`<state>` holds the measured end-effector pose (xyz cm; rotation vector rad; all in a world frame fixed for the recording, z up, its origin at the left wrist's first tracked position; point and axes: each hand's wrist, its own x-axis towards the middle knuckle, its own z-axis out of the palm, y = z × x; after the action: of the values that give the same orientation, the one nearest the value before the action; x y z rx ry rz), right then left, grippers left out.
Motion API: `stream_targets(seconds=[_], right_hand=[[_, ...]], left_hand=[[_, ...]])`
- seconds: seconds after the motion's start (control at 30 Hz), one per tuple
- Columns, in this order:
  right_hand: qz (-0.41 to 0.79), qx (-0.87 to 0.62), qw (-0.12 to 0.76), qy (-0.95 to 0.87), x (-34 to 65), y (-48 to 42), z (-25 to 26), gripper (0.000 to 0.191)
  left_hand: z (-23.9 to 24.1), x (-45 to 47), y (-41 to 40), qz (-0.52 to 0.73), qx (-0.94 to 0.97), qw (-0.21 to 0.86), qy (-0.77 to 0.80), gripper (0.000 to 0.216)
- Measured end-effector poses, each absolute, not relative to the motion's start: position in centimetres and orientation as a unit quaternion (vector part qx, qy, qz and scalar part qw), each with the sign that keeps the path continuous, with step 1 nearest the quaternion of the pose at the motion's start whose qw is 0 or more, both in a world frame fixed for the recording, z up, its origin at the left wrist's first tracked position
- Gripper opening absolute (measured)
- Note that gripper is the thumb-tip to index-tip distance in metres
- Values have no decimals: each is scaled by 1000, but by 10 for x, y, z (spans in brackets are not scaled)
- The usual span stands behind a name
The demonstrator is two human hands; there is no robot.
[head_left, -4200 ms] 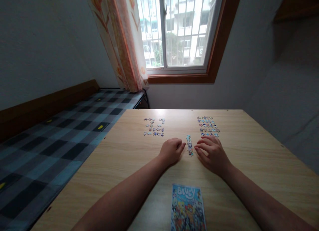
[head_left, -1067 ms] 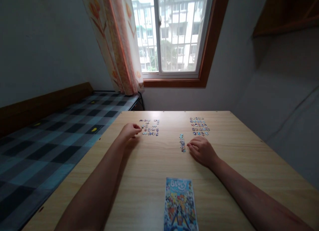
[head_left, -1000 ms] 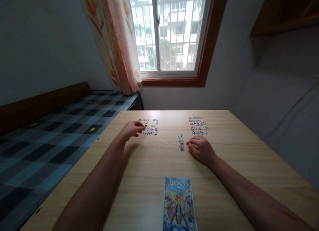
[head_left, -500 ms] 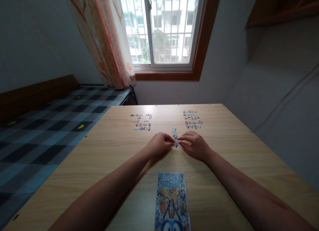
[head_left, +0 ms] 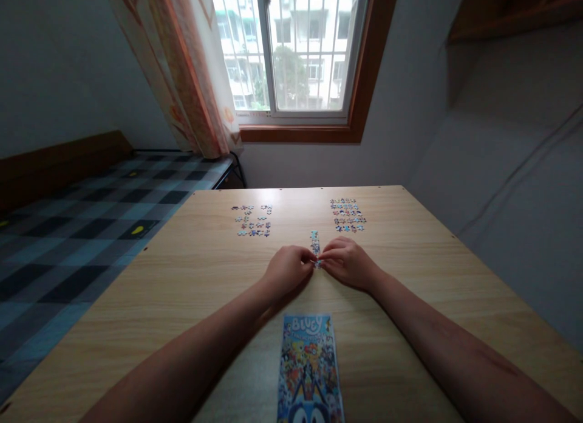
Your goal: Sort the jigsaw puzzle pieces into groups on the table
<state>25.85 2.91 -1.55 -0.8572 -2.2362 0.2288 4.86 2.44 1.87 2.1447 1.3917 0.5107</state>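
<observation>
Left hand (head_left: 286,268) and right hand (head_left: 347,262) pinched shut on near end of puzzle strip (head_left: 314,248), mid-desk (head_left: 410,277). Probably light, thin, prone to separating at joints; best gripped by the edges, kept flat.

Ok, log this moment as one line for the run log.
left hand: pinching near end of short joined strip of jigsaw pieces | right hand: same end | table: pale wooden tabletop, two loose-piece groups beyond

The wooden counter (head_left: 410,301) carries two groups of puzzle pieces near its far edge, left pieces (head_left: 252,220) and right pieces (head_left: 347,214), a short strip (head_left: 314,244) between them, and a picture card (head_left: 310,369) at the near edge.
</observation>
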Motion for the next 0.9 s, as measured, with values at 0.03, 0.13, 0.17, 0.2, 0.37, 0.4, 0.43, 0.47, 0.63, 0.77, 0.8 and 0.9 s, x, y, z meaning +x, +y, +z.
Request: stream_targets(seconds=[0.03,0.13,0.17,0.2,0.37,0.4,0.43,0.47,0.63,0.77,0.8,0.9], right_hand=[[88,-332,355,-870,259,29,-15,11],[89,-334,346,-872,258,30,-15,10],[89,-335,343,-873,258,30,-16,10],[89,-337,340,-874,258,30,-16,10],[90,-341,336,-873,258,30,-16,9],[90,-342,337,-873,258,29,-16,9],[90,-343,338,-872,258,29,-15,9],[90,-343,339,-872,258,29,-15,9],[88,-344,333,-874,258,28,-12,9],[85,-347,325,-876,258,28,-12,9],[85,-347,323,-876,258,28,-12,10],[84,-347,325,-876,258,29,-14,9]], left_hand=[[19,49,23,187,795,256,518,26],[21,51,20,179,797,239,526,26],[22,51,19,176,799,234,526,26],[22,52,19,173,802,228,524,26],[23,51,20,156,824,200,506,25],[22,51,21,155,827,197,503,25],[20,50,22,156,830,195,499,25],[18,49,23,158,832,193,495,25],[10,44,25,175,851,175,462,22],[13,42,22,149,867,147,452,23],[14,42,21,139,871,137,450,24],[17,43,19,128,878,114,447,26]])
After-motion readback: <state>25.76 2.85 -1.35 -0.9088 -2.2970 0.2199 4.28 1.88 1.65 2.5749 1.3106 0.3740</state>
